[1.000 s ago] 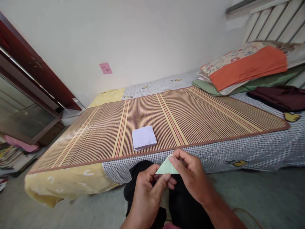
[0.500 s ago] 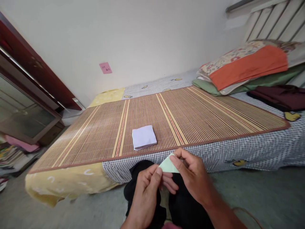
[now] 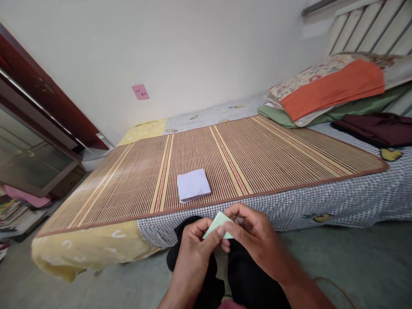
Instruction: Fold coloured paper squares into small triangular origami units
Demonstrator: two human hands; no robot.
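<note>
A small piece of folded pale green paper (image 3: pixel 218 220) is held up between my two hands, above my knees and in front of the bed's edge. My left hand (image 3: pixel 198 249) pinches its lower left side, thumb on top. From the right, my right hand (image 3: pixel 254 236) grips the other side, its thumb pressed flat on the paper near the left thumb. The fingers behind the paper are partly hidden. Just beyond my hands, a stack of white square paper (image 3: pixel 194 185) lies on the striped bamboo mat (image 3: pixel 273 159).
The mat covers a bed with a checked sheet (image 3: pixel 189 221) and a yellow cloth (image 3: pixel 96 244). Folded bedding with an orange band (image 3: pixel 334 88) and a dark maroon cloth (image 3: pixel 376 128) lie at the right. A pink note (image 3: pixel 140 92) is on the wall. At left stands a glass-fronted cabinet (image 3: pixel 28 150).
The green paper has turned from a triangle pointing right to a diamond-like shape and shifted slightly left. My right hand has moved left, bringing both thumbs close together on it.
</note>
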